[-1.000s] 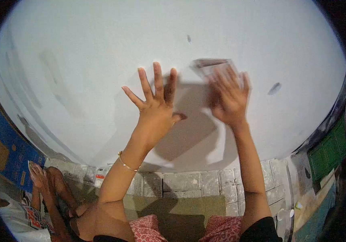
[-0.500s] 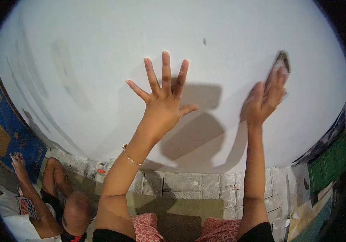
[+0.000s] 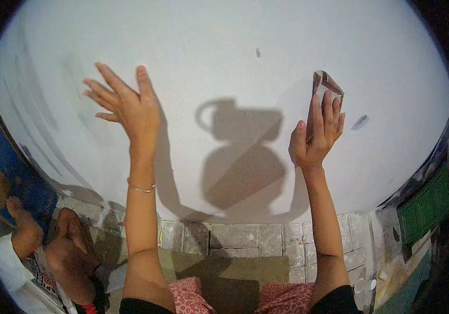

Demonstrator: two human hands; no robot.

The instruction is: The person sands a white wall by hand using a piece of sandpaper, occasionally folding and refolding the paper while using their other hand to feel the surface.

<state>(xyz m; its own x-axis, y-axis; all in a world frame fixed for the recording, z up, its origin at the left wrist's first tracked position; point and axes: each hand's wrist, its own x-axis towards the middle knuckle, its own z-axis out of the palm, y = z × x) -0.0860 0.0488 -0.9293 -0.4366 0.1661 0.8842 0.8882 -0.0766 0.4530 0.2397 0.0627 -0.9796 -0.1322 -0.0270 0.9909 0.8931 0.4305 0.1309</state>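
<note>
My right hand [image 3: 318, 138] presses a folded piece of sandpaper [image 3: 329, 83] flat against the white wall [image 3: 193, 36]. Its fingers lie over the paper, with the thumb held out to the side. A grey mark [image 3: 360, 122] shows on the wall just right of that hand, and a smaller one [image 3: 258, 53] is higher up. My left hand [image 3: 135, 112] is raised in front of the wall at the left, open, its fingers spread and pointing up and left. Nothing is in it. A bracelet [image 3: 142, 188] circles the left wrist.
Another person [image 3: 67, 256] sits on the floor at lower left, beside a blue and brown cardboard box [image 3: 23, 180]. Paving blocks [image 3: 235, 236] and a mat [image 3: 209, 264] lie below the wall. A green panel [image 3: 426, 209] and a white cup [image 3: 363, 286] are at right.
My left hand has moved left and turned, its thumb now uppermost at right. My right hand and the sandpaper have shifted left and slightly down, uncovering the grey mark. The seated person's arm has lowered.
</note>
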